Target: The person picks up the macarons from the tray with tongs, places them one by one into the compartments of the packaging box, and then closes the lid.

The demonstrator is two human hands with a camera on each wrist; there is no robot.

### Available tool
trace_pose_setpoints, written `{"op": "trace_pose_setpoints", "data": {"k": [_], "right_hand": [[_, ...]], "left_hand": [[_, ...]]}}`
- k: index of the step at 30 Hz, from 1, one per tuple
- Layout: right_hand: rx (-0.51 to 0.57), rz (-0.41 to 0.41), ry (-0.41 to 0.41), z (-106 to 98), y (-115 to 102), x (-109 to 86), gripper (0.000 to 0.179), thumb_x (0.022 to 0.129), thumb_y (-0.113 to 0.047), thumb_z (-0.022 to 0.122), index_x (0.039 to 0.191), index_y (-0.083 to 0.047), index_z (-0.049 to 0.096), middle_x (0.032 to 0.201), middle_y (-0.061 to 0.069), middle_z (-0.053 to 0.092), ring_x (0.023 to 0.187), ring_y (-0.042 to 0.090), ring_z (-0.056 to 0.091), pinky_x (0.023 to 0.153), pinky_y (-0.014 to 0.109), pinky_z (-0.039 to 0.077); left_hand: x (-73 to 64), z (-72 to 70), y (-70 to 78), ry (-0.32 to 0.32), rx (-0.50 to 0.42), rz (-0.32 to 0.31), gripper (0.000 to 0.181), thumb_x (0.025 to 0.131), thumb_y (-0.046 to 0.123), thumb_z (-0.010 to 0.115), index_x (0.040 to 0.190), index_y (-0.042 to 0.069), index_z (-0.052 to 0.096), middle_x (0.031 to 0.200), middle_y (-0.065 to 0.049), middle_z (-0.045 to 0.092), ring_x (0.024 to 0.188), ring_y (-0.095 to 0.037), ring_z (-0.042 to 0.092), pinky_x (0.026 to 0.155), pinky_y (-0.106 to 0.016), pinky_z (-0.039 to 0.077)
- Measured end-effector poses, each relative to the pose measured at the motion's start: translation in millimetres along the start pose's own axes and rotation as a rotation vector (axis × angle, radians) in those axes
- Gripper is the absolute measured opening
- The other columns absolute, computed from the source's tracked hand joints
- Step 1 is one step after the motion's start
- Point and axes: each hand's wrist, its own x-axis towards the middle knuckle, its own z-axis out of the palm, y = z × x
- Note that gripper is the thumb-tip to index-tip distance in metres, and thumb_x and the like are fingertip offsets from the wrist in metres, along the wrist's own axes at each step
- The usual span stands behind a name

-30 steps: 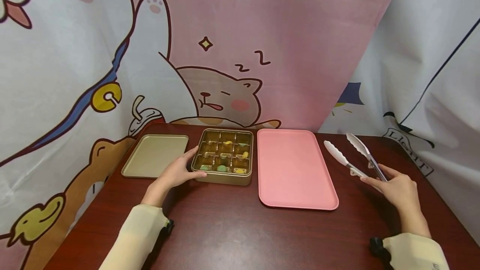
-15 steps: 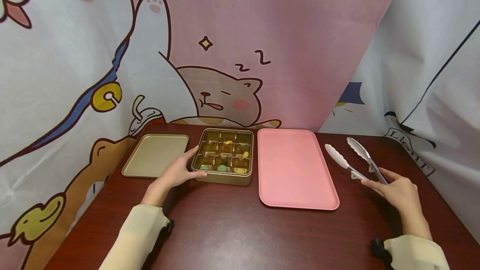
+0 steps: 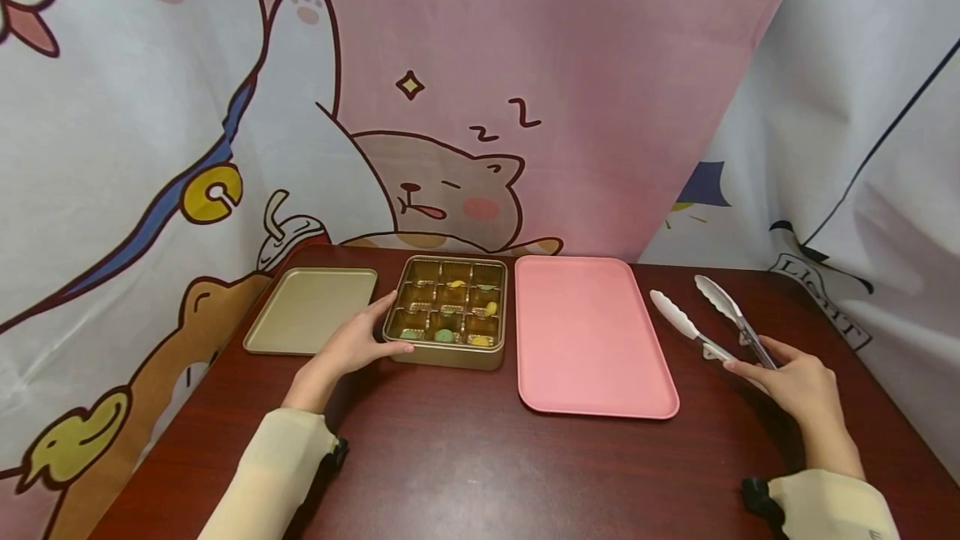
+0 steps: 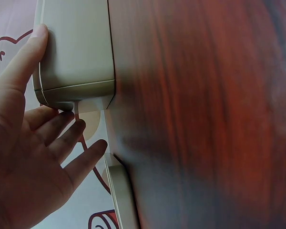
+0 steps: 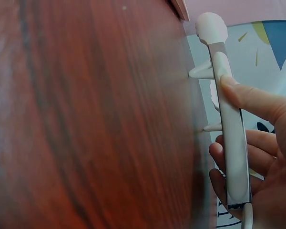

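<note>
My left hand (image 3: 348, 346) rests against the near left corner of a gold square tin (image 3: 448, 356); its thumb lies on the front and the other fingers extend along the left side, as the left wrist view shows. A clear insert divides the tin into compartments, where small yellow and green pieces (image 3: 444, 337) lie. On the right, my right hand (image 3: 801, 384) holds a pair of metal tongs (image 3: 738, 327) with white scalloped tips, thumb on one arm and fingers on the other. The tongs (image 5: 233, 157) stand spread, with nothing between their tips.
A pink tray (image 3: 592, 340) lies between the tin and the tongs. Left of the tin is a flat gold lid (image 3: 311, 312). The dark wooden table (image 3: 480, 457) ends at a printed cartoon curtain (image 3: 585, 107) behind and at both sides.
The tongs' tips have dipped slightly toward the table and a little to the right. The left hand and the tin stay where they were.
</note>
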Motion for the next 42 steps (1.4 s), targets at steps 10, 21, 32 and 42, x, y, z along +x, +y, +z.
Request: {"op": "trace_pose_setpoints", "data": {"k": [10, 21, 32, 42], "right_hand": [[-0.006, 0.024, -0.04, -2, 1, -1.3, 0.094, 0.083, -0.057, 0.073, 0.147, 0.005, 0.041, 0.135, 0.044, 0.044, 0.111, 0.062, 0.047, 0.083, 0.064, 0.044], [-0.013, -0.002, -0.078, -3, 6, -1.7, 0.095, 0.087, -0.057, 0.069, 0.148, 0.007, 0.035, 0.136, 0.046, 0.041, 0.113, 0.064, 0.044, 0.085, 0.067, 0.042], [0.031, -0.034, -0.026, -10, -9, -3.9, 0.089, 0.091, -0.053, 0.065, 0.149, 0.008, 0.035, 0.139, 0.044, 0.041, 0.121, 0.064, 0.039, 0.092, 0.069, 0.037], [0.078, -0.067, 0.063, -19, -39, -9.5, 0.081, 0.094, -0.047, 0.064, 0.146, 0.009, 0.039, 0.137, 0.041, 0.047, 0.122, 0.057, 0.045, 0.093, 0.066, 0.039]], "left_hand": [[-0.2, 0.2, -0.7, 0.005, 0.001, -0.001, 0.104, 0.081, 0.046, 0.081, 0.159, 0.009, 0.024, 0.162, -0.02, 0.03, 0.146, -0.043, 0.034, 0.114, -0.06, 0.035], [0.9, 0.4, -0.3, 0.008, 0.013, 0.01, 0.104, 0.081, 0.047, 0.08, 0.159, 0.007, 0.024, 0.161, -0.021, 0.031, 0.145, -0.044, 0.035, 0.113, -0.06, 0.036], [0.2, 0.4, -3.5, 0.018, -0.006, 0.015, 0.104, 0.08, 0.047, 0.081, 0.159, 0.009, 0.025, 0.162, -0.02, 0.029, 0.147, -0.044, 0.032, 0.114, -0.062, 0.034], [-2.8, -8.0, -8.1, 0.036, -0.033, 0.029, 0.1, 0.084, 0.049, 0.077, 0.159, 0.008, 0.024, 0.163, -0.023, 0.026, 0.148, -0.046, 0.029, 0.114, -0.065, 0.032]]}}
